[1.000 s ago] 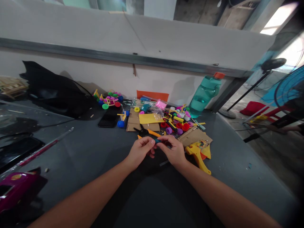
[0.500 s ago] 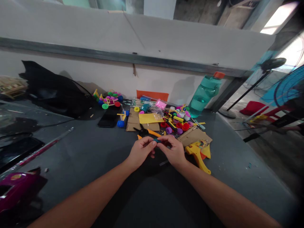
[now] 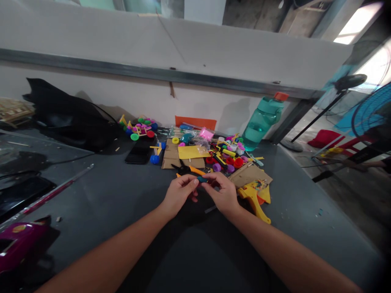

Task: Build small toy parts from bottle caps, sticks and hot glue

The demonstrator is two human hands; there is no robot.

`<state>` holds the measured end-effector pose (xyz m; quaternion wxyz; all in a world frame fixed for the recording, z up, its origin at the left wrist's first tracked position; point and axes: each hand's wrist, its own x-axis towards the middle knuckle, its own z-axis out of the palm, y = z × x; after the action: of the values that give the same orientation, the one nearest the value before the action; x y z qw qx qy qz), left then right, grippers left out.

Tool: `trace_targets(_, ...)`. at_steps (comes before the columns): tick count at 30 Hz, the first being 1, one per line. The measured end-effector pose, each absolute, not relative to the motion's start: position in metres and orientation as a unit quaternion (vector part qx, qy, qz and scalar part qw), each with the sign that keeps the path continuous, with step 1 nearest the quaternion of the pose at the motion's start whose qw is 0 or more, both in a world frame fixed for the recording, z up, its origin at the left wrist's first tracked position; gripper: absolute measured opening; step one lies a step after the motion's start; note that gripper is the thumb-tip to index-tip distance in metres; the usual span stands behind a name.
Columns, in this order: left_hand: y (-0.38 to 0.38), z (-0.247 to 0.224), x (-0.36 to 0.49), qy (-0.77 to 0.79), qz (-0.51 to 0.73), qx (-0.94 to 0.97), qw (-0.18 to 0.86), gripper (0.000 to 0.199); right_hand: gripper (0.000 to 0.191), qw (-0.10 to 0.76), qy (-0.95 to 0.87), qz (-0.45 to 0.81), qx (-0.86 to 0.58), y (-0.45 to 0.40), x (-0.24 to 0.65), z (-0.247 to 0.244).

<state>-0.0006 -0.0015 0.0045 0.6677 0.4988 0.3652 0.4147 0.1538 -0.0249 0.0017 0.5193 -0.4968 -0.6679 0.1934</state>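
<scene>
Over the dark table, the fingertips of my left hand (image 3: 181, 191) and my right hand (image 3: 222, 192) meet around a small teal piece (image 3: 201, 179). Its kind is too small to make out. Both hands pinch it between thumb and forefinger, and the fingers partly cover it. Just beyond my fingertips lie orange-handled pliers (image 3: 195, 169) with dark jaws. Close to the right of my right hand rests a yellow glue gun (image 3: 254, 199).
Cardboard (image 3: 168, 156), a yellow sheet (image 3: 192, 152) and several coloured bottle caps (image 3: 238, 162) crowd the back. A teal water bottle (image 3: 262, 122) stands at back right. Left are a phone (image 3: 138, 152), a black bag (image 3: 67, 118) and a purple tool (image 3: 23, 244). At far right, a person's arm (image 3: 371, 165) shows.
My left hand has drawn slightly left and down, and more of the teal piece shows between the fingertips. A person's arm has come into view at the far right.
</scene>
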Motion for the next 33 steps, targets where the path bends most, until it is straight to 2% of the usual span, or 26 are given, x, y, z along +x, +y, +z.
trace_targets(9, -0.0005, 0.0043, -0.0003, 0.369, 0.414, 0.492, 0.671, 0.023, 0.020, 0.503, -0.669, 0.197, -0.510, -0.0241, 0.1520, -0.0008)
trace_targets(20, -0.0025, 0.0072, 0.0013, 0.387, 0.420, 0.504, 0.648, 0.024, 0.012, 0.492, -0.647, 0.240, -0.531, -0.0243, 0.1523, 0.0037)
trace_targets(27, -0.0025, 0.0048, 0.0022, 0.417, 0.402, 0.548, 0.604, 0.020, 0.015, 0.486, -0.621, 0.312, -0.530, -0.0221, 0.1524, -0.0012)
trace_targets(33, -0.0043, 0.0059, 0.0025, 0.406, 0.407, 0.535, 0.619, 0.021, 0.019, 0.482, -0.614, 0.321, -0.536, -0.0204, 0.1533, -0.0034)
